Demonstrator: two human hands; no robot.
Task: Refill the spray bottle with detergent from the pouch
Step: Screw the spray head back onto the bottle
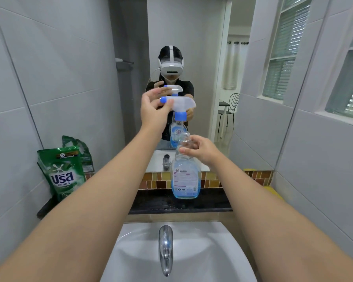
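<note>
Bottle (pixel 185 178) upright on the dark bench (pixel 151 200), toward its back edge, just right of centre and in front of the tiled strip (pixel 212 180) under the mirror (pixel 192 58). Clear plastic, wide base narrowing to a slim neck, white printed label on the front. Blue liquid fills only the lowest part; the rest above looks clear. Neck is open, nothing on top.

Right hand (pixel 202 150) grips the neck, fingers (pixel 189 151) curled round it from the right side.

Left hand (pixel 154 110) raised above and left of the bottle, holding the sprayer (pixel 178 104) well clear of the neck. Fingers pinch its front end, by the blue nozzle. Sprayer has a translucent white body and a blue screw collar at the bottom. Whether a dip tube hangs below the collar I cannot tell against the reflection.

Pouch (pixel 64 174) stands at the left end of the bench, leaning back into the wall corner. Green, white lettering, top looks sealed and crumpled; contents not visible. Well apart from the bottle.

White sink (pixel 222 251) below the front edge of the bench, chrome tap (pixel 165 249) at its centre.
</note>
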